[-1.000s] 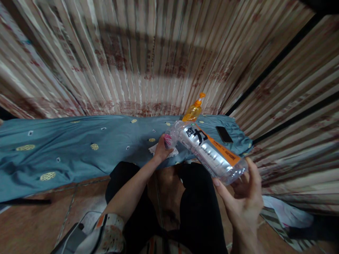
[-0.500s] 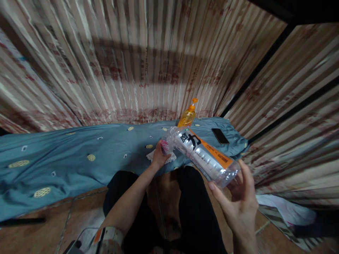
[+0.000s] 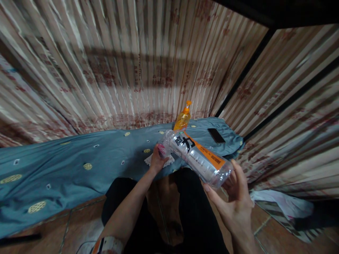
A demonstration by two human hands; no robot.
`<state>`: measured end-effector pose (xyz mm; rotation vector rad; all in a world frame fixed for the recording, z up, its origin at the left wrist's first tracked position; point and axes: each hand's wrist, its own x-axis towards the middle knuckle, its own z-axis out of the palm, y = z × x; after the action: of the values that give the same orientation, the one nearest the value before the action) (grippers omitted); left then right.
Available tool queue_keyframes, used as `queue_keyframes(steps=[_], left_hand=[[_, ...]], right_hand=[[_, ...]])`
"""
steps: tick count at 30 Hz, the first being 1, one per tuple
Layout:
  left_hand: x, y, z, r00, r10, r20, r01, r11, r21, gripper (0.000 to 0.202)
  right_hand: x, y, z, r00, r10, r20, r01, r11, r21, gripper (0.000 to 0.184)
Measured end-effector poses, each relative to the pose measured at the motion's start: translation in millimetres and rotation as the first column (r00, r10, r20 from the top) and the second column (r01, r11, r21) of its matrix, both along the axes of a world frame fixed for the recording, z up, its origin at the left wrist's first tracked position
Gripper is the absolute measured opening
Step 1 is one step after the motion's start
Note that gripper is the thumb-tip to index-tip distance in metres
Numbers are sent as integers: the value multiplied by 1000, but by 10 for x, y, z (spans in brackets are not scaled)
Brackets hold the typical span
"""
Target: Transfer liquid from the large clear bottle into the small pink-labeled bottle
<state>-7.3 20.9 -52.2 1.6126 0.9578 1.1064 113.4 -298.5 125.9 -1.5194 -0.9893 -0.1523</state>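
Observation:
A clear plastic bottle (image 3: 197,157) with an orange and black label lies tilted in the air above my knees. My right hand (image 3: 233,199) cups its base from below. My left hand (image 3: 157,159) is closed around its pink cap at the far end. Under the left hand a small white cloth (image 3: 169,161) lies on the blue sheet (image 3: 79,165).
An orange pump bottle (image 3: 182,119) stands at the back of the blue sheet, and a dark phone (image 3: 216,135) lies to its right. Striped curtains hang behind and to the right. White fabric (image 3: 280,206) lies on the tiled floor at the right.
Both hands and the bottle keep their grip; the view has tipped upward, so everything sits slightly lower and further left in the picture.

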Motion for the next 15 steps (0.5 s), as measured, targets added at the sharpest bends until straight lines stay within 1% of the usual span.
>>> queue_keyframes(steps=[3,8,15], left_hand=[[45,3,-37,999,41,17,-40,998,-50,108],[38,31,-80,999,34,5,-34,999,-23,108],[14,29,-66,1000,9,3,-9,1000,-15,107]], right_hand=[[-15,-5,8,1000,-10,1,10,1000,-8,112],[-18,-13,-7,1000,-22,-10,22,1000,-17,110],[-36,-13,4,1000,-17,-9,17,1000,-6,111]])
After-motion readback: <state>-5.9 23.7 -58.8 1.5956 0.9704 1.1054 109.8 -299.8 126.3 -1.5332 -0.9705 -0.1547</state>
